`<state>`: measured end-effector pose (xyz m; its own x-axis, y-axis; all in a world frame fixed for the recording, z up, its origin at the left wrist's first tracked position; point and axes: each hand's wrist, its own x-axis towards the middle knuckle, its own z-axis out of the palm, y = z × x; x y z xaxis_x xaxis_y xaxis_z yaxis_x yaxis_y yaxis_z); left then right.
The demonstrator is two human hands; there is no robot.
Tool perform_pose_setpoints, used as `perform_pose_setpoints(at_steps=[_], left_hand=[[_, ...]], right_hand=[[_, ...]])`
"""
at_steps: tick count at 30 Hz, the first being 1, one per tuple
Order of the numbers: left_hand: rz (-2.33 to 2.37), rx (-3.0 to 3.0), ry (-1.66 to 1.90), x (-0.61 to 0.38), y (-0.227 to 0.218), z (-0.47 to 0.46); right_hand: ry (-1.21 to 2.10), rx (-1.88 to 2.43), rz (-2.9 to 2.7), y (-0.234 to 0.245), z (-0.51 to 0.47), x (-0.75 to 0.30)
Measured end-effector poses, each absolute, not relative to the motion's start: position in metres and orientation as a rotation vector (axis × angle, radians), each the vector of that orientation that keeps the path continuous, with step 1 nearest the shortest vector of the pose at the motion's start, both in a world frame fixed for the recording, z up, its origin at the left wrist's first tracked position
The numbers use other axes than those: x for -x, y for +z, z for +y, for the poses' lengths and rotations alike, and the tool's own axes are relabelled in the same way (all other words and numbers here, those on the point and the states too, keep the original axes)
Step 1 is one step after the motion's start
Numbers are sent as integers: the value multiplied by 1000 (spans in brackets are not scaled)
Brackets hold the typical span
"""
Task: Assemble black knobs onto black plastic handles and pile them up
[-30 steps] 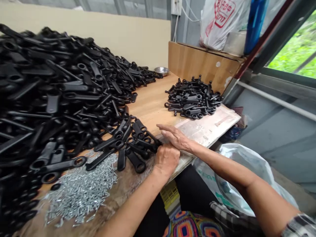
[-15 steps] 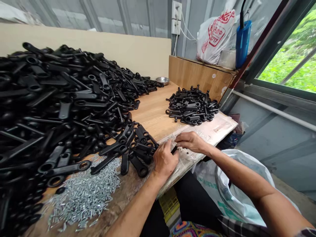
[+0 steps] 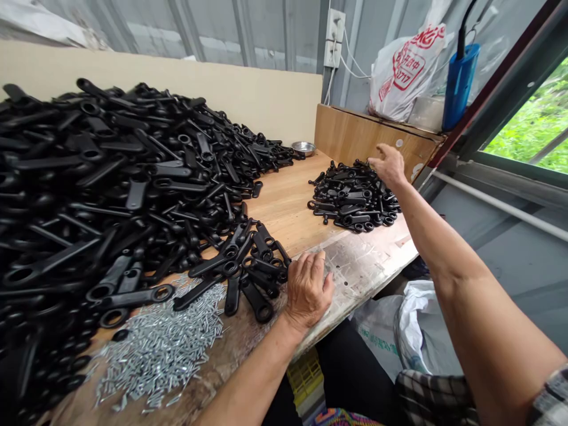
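Note:
My left hand [image 3: 308, 288] rests on the work surface near its front edge. Its fingers are bent and held together, and whatever they may hold is hidden beneath them. Just left of it lie several black plastic arms with ring ends [image 3: 257, 296]. My right hand [image 3: 389, 165] is stretched out over the back right of a smaller pile of black ball-ended parts [image 3: 350, 198]. Its thumb and fingers look apart, close to the ball ends at the top. No part shows plainly between them.
A large heap of black arms [image 3: 133, 160] covers the left side. In front of it is a pile of small silver screws or pins [image 3: 164, 349]. A metal bowl [image 3: 304, 148] stands at the back. A white sack [image 3: 415, 325] stands below the table's right edge.
My right hand has left my left hand and moved up and away to the smaller pile. The left hand stays near the table edge. The view has shifted slightly right.

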<state>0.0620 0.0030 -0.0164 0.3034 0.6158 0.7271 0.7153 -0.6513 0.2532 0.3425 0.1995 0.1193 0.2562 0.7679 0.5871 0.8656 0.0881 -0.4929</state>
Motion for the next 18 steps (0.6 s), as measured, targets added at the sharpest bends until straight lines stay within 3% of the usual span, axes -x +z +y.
perform_pose_setpoints(at_steps=[7, 13, 18], left_hand=[[-1104, 2584, -1207, -64, -16, -2], [-777, 2627, -1146, -69, -19, -6], [-761, 2581, -1160, -64, -23, 2]], right_hand=[[-7, 1555, -1797, 73, 151, -276], [484, 1206, -2450, 56, 121, -188], [287, 1317, -2903, 49, 101, -129]])
